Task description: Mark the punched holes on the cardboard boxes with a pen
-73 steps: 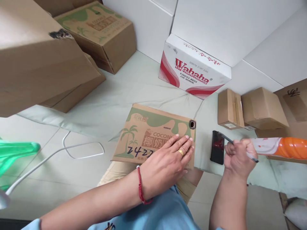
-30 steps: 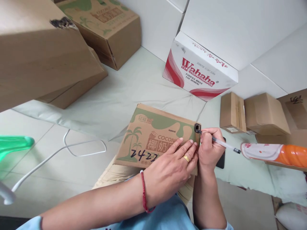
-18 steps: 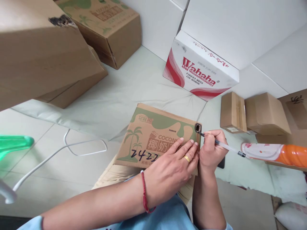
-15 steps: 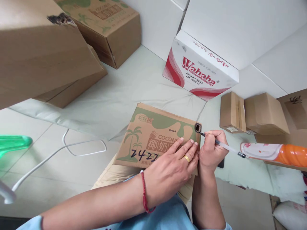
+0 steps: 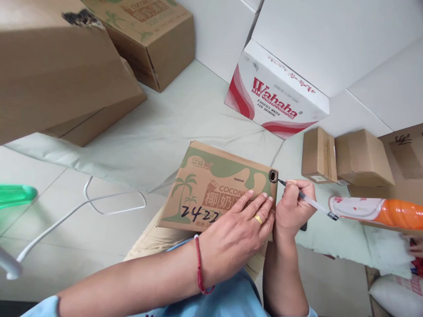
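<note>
On my lap lies a brown cardboard box [image 5: 198, 185] with green print, a palm tree and "2422" in black handwriting. My left hand [image 5: 243, 224] rests flat on its face, fingers outstretched, a gold ring on one. Between the closed fingers of my right hand [image 5: 295, 204] is a pen [image 5: 308, 199] with a clear barrel and black tip. Its point is just right of a dark-edged hole [image 5: 273, 175] at the box's upper right corner. Part of the lettering is hidden under my left hand.
A white and red water carton [image 5: 274, 94] leans by the wall. Small brown boxes [image 5: 361, 156] and an orange bottle [image 5: 396, 213] are at right. Larger cartons [image 5: 59, 79] stand at left on the pale green cover [image 5: 198, 110]. A white metal frame [image 5: 66, 224] is lower left.
The pen's point has drawn slightly right, away from the edge of the hole. My left hand keeps its place on the box. The view has shifted a little.
</note>
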`<state>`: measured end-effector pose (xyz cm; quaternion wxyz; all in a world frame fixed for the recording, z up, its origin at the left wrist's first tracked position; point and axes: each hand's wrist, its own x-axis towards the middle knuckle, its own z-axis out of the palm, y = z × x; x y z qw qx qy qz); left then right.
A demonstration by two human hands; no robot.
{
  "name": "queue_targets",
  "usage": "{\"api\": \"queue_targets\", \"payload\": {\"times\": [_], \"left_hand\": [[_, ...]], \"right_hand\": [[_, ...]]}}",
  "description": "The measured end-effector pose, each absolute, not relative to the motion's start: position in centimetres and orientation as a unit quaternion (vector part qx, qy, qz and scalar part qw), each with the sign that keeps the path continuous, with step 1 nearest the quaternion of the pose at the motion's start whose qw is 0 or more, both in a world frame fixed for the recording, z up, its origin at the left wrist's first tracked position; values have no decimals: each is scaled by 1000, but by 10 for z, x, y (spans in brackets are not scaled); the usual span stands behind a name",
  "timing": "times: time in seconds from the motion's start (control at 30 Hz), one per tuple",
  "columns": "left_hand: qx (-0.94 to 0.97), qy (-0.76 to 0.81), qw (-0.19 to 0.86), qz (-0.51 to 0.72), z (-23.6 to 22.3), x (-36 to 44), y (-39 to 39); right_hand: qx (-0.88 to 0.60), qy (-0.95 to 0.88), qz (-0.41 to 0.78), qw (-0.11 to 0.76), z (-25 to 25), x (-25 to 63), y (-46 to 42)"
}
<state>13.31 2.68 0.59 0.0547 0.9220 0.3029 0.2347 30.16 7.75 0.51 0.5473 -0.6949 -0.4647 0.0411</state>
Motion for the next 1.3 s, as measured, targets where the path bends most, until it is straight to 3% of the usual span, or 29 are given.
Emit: {"api": "queue_targets", "payload": {"times": [0.13, 0.63, 1.3], "left_hand": [[921, 303, 56, 237, 6, 133, 26], [917, 305, 51, 252, 7, 133, 28], [914, 309, 48, 257, 8, 133, 28]], "right_hand": [[-680, -465, 67, 563, 3, 302, 79], [-687, -541, 85, 478, 10, 299, 82], [-714, -491, 53, 497, 8, 298, 82]]}}
